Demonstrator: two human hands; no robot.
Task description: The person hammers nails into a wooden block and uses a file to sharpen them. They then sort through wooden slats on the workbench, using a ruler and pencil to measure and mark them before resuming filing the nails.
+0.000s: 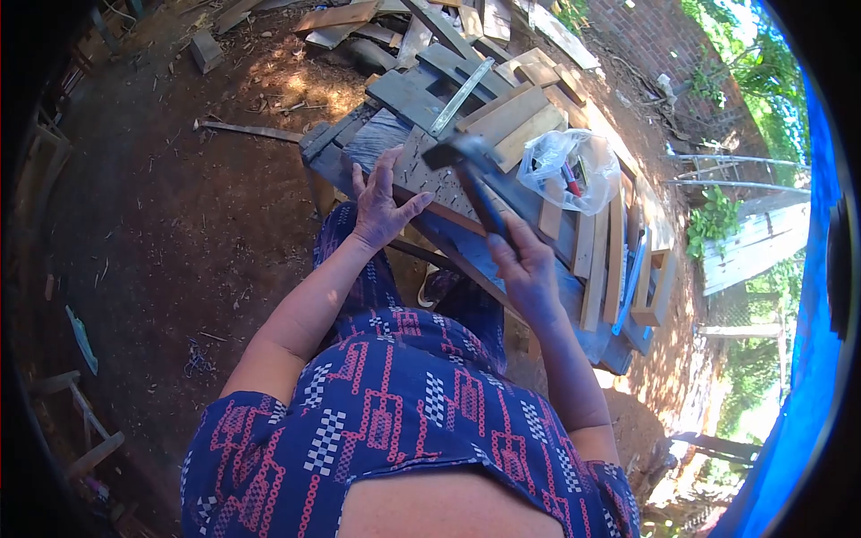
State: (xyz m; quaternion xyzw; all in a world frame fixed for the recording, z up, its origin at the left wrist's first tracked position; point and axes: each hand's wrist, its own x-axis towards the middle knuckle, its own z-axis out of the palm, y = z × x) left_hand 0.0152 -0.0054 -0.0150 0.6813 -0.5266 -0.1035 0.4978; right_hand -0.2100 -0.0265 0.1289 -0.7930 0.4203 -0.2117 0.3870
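Observation:
My right hand (527, 260) is wrapped round the dark handle of a hammer (480, 199), whose blurred head is raised over a wooden board. The board (430, 188) lies on the blue-grey workbench (574, 309) and has many small dark marks or nails on its top. My left hand (383, 199) rests at the near left end of the board with its fingers spread. Whether anything small lies under its fingertips is too small to tell.
A clear plastic bag (587, 166) with a red-handled item sits right of the hammer. Wooden strips (596, 269) and a metal strip (462, 99) lie on the bench. Scrap planks (336, 16) are piled behind it. A thin stick (256, 131) lies left of the bench.

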